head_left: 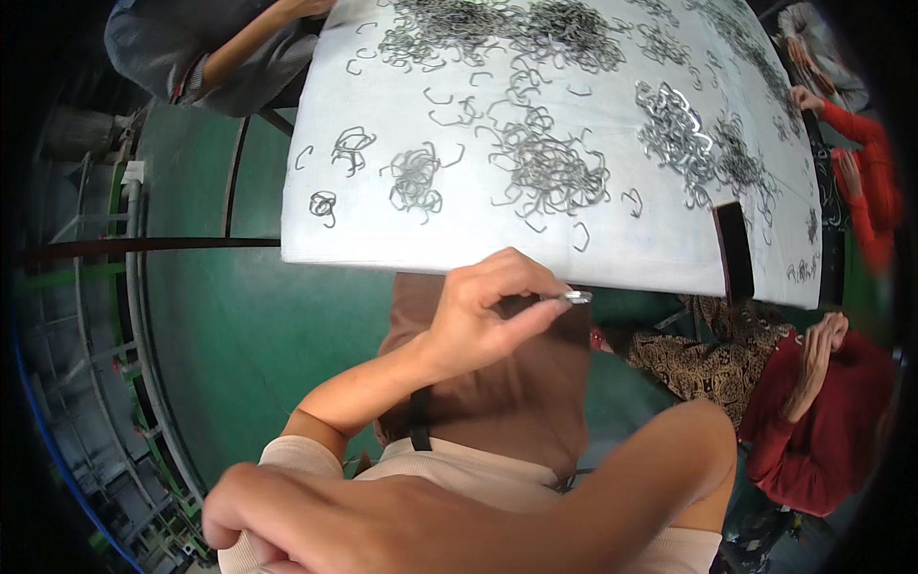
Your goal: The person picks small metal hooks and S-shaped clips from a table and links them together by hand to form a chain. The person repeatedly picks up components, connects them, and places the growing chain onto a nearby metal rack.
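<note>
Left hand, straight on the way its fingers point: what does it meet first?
The left hand would probably meet the near edge of the white table, just beyond the metal piece it holds. Depth is unclear; if it passes above, the dark block looks first.

The person's left hand point(483, 306) is closed in a pinch, the thumb point(528, 322) stretched out just below the arched index finger point(531, 275), their tips pointing rightward; a gap shows between the two, behind the tips. Below and left of these fingers lies the left wrist point(430, 356), roughly in line with the left forearm point(368, 387), which slants back to the bent left elbow point(311, 429). Nearer the viewer, the right hand point(330, 512) shows its back, with curled fingers point(225, 512) and a hidden palm. Right of those fingers, the right forearm point(564, 502) crosses the torso, rising to a sharply bent right elbow point(703, 426).
</note>
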{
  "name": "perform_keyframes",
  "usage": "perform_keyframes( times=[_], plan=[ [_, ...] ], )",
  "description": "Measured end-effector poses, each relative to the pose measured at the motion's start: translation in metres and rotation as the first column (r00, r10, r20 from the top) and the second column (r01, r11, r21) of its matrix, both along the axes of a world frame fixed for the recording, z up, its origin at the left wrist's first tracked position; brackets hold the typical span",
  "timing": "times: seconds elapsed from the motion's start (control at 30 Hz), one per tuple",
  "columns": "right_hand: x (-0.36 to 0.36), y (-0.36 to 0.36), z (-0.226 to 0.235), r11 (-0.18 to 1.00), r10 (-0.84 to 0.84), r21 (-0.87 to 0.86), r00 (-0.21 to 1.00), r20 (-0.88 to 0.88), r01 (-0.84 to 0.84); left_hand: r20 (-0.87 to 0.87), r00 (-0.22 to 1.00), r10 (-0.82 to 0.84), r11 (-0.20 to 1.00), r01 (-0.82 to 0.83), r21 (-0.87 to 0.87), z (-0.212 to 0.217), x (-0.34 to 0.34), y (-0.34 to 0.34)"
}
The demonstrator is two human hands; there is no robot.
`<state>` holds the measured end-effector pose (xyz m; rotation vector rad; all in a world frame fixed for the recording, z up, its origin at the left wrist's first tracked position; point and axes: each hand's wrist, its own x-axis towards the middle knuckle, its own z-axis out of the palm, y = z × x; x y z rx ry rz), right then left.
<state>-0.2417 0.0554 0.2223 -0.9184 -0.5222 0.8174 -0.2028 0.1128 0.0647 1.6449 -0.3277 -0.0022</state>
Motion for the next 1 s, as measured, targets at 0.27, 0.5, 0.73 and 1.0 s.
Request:
perform_keyframes(
  times=[0.27, 0.5, 0.73, 1.0],
  plan=[
    [0.087, -0.038, -0.009, 0.943, -0.173, -0.185, 0.883, 0.437, 0.277, 0.09, 0.993, -0.078, 0.991, 0.087, -0.103, -0.012, 0.01, 0.0],
    [0.236, -0.02, -0.158, 0.306, 0.329, -0.518, 0.421, 0.845, 0.799, 0.034, 0.999, -0.031, 0.998, 0.033, -0.053, -0.018, 0.001, 0.012],
    [0.254, 0.028, -0.209, 0.248, 0.616, -0.628, 0.38, 0.69, 0.738, 0.09, 0.996, 0.006, 0.997, 0.001, -0.08, -0.021, 0.003, 0.013],
    [0.22, -0.043, -0.174, 0.613, -0.261, -0.62, 0.866, 0.426, 0.49, 0.09, 0.996, 0.019, 0.993, -0.008, -0.116, -0.028, -0.001, 0.006]
  ],
)
